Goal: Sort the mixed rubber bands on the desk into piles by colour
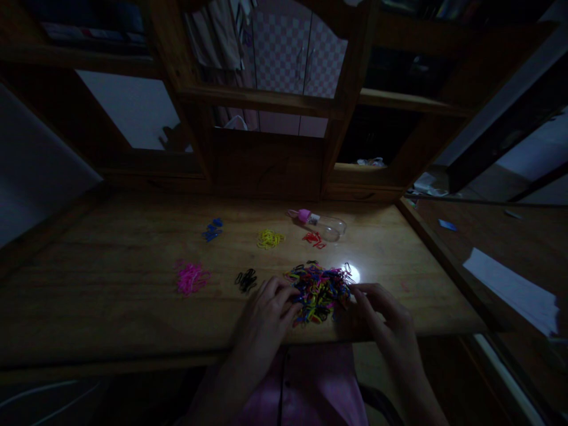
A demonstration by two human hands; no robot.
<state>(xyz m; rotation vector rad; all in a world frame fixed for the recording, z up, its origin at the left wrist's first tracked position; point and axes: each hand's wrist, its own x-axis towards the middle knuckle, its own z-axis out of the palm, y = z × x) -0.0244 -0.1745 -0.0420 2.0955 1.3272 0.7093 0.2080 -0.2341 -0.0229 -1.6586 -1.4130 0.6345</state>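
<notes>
A mixed heap of small coloured rubber bands (320, 293) lies on the wooden desk before me. At its left edge rests my left hand (268, 305), fingers bent but apart, the tips touching the bands. On the right side of the heap, my right hand (388, 313) pinches a dark rubber band (348, 283) between thumb and forefinger. Single-colour groups lie around: black bands (247, 280) beside my left hand, pink bands (190, 278) at far left, blue bands (212, 230), yellow bands (270, 239) and red bands (315, 239) farther back.
A clear plastic bottle with a pink cap (326, 225) lies on its side behind the red bands. Wooden shelving (266, 163) rises along the desk's back edge. To the right, white papers (512, 290) and a small blue card (447, 225) lie on another brown surface.
</notes>
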